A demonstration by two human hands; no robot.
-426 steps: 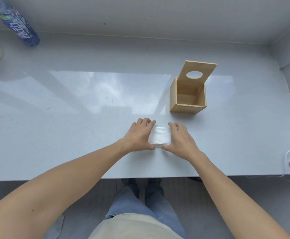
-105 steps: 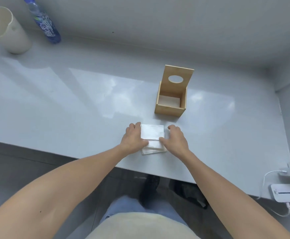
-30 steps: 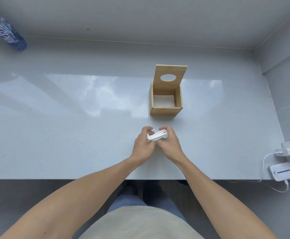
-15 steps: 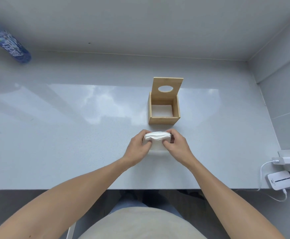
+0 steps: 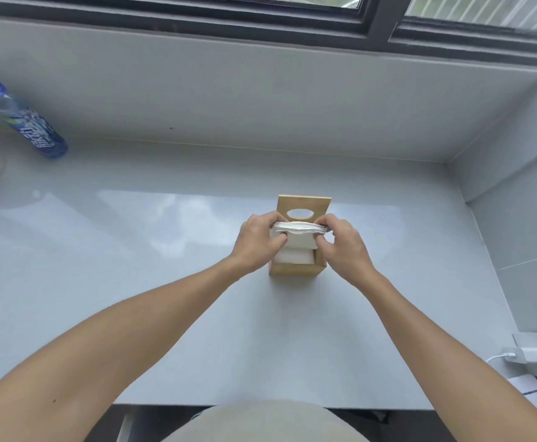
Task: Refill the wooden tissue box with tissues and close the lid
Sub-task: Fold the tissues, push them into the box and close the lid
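Surface (image 5: 133,282) was pale grey and glossy, running under a window. Wooden tissue box (image 5: 292,268) stood a bit right of centre, well in from the near edge. Its lid (image 5: 305,204) was tipped up at the back, oval slot showing. White tissues already lay inside. Both arms reached in from the near edge. Left hand (image 5: 256,240) and right hand (image 5: 343,247) each had a closed grip on one end of the tissue stack (image 5: 300,228), held flat over the box opening. Blue bottle (image 5: 24,122) stood at the far left edge beside a pale, cut-off object. White charger (image 5: 532,355) sat near the right corner.
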